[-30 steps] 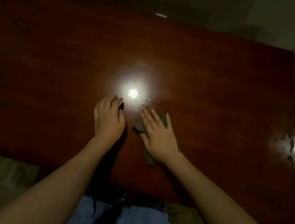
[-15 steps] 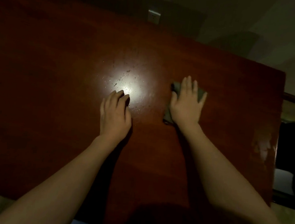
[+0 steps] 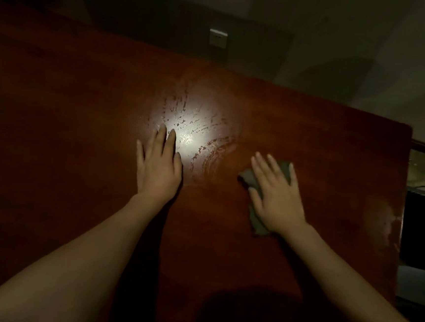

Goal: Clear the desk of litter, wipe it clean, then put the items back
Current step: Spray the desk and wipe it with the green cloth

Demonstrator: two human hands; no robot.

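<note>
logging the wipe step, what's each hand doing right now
Left hand: open, fingers straight, flat on the desk.
Right hand: open, fingers straight, pressing the grey cloth on the desk.

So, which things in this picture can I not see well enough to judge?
- Cloth, head view: mostly covered by the right hand, so its full shape is hidden.
- Desk, head view: left side cut off by the picture edge, near edge lost in dark shadow.
- Wall plate, head view: too small and dim to tell switch from socket.
- Dark things beyond the desk's right edge: too dark to identify.
</note>
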